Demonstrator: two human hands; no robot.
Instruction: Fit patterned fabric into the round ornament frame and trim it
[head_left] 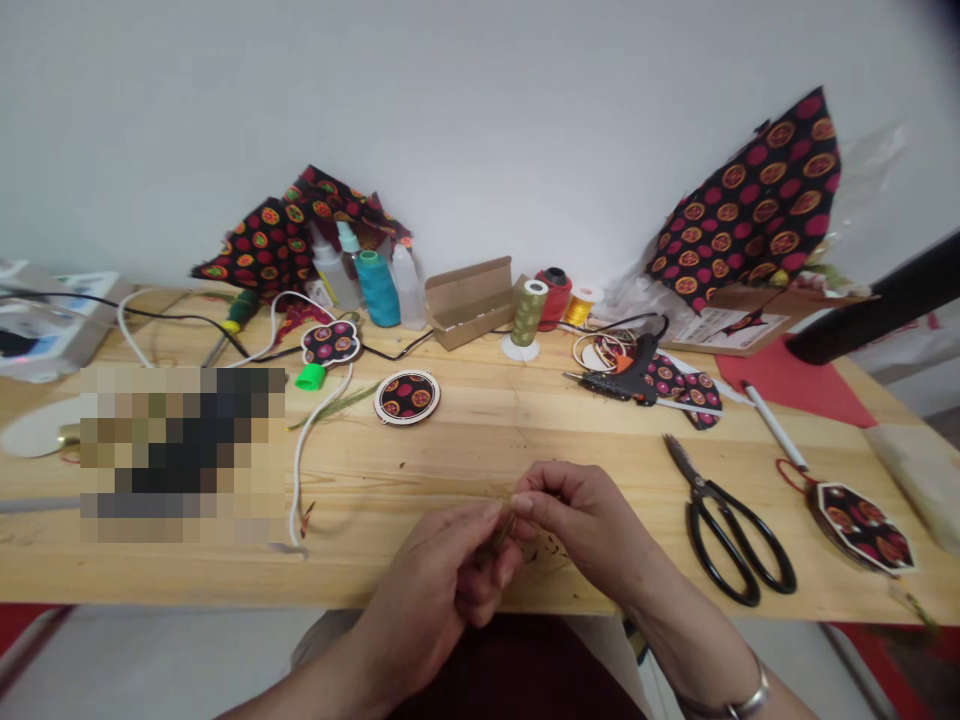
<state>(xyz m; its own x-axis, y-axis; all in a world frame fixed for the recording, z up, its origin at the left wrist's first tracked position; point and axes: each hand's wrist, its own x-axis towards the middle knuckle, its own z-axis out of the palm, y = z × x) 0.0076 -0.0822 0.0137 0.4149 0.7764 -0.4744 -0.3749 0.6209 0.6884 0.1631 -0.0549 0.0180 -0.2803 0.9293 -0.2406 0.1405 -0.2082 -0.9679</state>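
Near the table's front edge, my left hand [469, 560] and my right hand [574, 520] meet with fingers pinched together. Between them is a small bundle of thin olive thread [508, 525], mostly hidden by the fingers. A faint strand leads back toward the olive thread spool [531, 312], which stands on a white disc. Dark scraps [553, 548] lie on the wood beside my right hand. Beyond my hands rests a round fabric-covered piece [407, 397] with a pale rim. Black-handled scissors [739, 535] lie to the right, blades pointing away.
At right are an octagonal fabric piece [862, 525], a white pen [776, 425] and a glue gun [634, 375]. Bottles, a teal spool [379, 290] and an open cardboard box [471, 305] line the wall. A white cable [300, 470] crosses the left, near a blurred-out patch [182, 455].
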